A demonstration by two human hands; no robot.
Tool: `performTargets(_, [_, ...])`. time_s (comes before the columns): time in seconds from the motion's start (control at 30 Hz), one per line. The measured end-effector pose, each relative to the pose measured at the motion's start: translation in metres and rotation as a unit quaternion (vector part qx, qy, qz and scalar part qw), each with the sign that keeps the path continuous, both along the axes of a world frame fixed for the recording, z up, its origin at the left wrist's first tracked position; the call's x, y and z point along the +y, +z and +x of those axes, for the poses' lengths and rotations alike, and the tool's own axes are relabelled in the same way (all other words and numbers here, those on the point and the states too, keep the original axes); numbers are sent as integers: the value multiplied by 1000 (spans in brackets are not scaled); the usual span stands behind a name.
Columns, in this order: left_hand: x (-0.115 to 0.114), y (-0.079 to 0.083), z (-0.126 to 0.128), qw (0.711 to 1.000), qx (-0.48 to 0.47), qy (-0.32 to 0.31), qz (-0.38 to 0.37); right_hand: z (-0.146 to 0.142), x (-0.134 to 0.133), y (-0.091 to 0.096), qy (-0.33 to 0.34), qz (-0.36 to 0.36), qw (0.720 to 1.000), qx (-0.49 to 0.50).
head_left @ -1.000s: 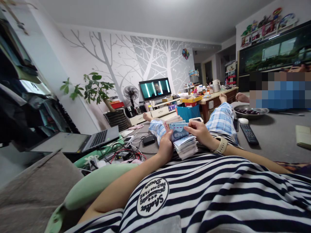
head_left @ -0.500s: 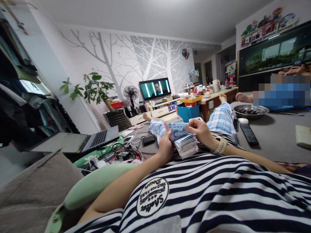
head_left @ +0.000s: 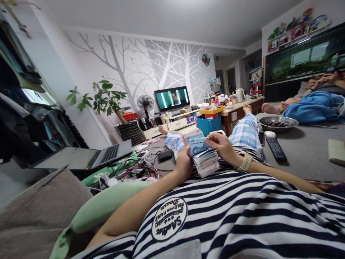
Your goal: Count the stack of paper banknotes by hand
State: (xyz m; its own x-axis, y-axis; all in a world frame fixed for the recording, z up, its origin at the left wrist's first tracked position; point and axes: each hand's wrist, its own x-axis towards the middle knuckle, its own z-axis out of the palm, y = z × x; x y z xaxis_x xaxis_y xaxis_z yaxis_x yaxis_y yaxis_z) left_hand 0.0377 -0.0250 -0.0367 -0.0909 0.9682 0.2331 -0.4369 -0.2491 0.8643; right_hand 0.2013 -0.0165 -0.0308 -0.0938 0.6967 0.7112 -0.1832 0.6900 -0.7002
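Sofa (head_left: 302,154), frame centre: notes (head_left: 206,162) stacked, long axis left-right. Left hand (head_left: 184,164) fingers (head_left: 188,153) clamp the left end. Right hand (head_left: 221,144) fingers pinch the top note (head_left: 198,141) at its right edge, just above the stack.

An open laptop (head_left: 88,156) is seen at the left of the frame, with tangled cables (head_left: 137,171) just right of it. A plant (head_left: 101,99), a fan (head_left: 145,103) and a lit TV (head_left: 172,98) are set along the far wall at centre. A bowl (head_left: 279,122) and a remote (head_left: 276,148) are laid at right, near each other. A person under a blue blanket (head_left: 312,108) is seen at upper right.
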Motion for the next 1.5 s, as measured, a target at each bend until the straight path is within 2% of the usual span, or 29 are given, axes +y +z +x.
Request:
performTargets(0.13, [-4, 1, 1, 999, 18, -14, 25, 1, 1, -1, -13, 17, 1000, -11])
performTargets(0.33, [-7, 3, 2, 998, -8, -50, 34, 2, 1, -1, -20, 22, 999, -22])
performTargets(0.9, [-1, 1, 3, 998, -48, -42, 11, 2, -2, 1, -13, 15, 1000, -14])
performTargets(1.5, [3, -2, 1, 998, -37, -40, 8, 2, -1, 1, -16, 11, 1000, -20])
